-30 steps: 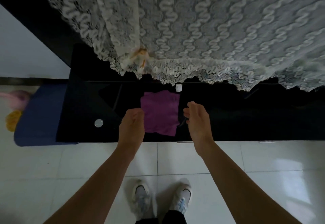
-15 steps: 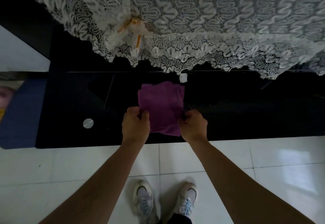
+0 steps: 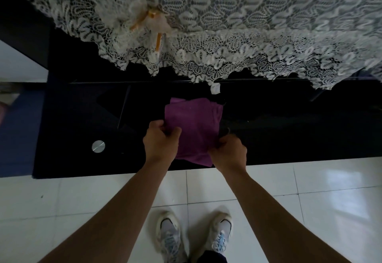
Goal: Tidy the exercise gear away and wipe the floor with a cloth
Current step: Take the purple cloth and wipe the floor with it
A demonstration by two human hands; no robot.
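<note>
Above everything I see a white lace curtain (image 3: 248, 25), scalloped at the hem, hanging over a glossy black unit (image 3: 289, 130) on shiny white tiles (image 3: 320, 190). On the black top lies the purple cloth (image 3: 194, 122) (folded, soft, roughly square). Both hands curl onto it, knuckles up: left hand (image 3: 160, 142) pinching its left edge, right hand (image 3: 229, 153) its near right corner.

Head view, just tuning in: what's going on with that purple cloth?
A person stands on the white tiled floor in front of a low black glossy unit. Both hands grip the near edge of the folded purple cloth: the left hand at its left corner, the right hand at its right. The cloth lies on the black top, below a white lace cover.
</note>
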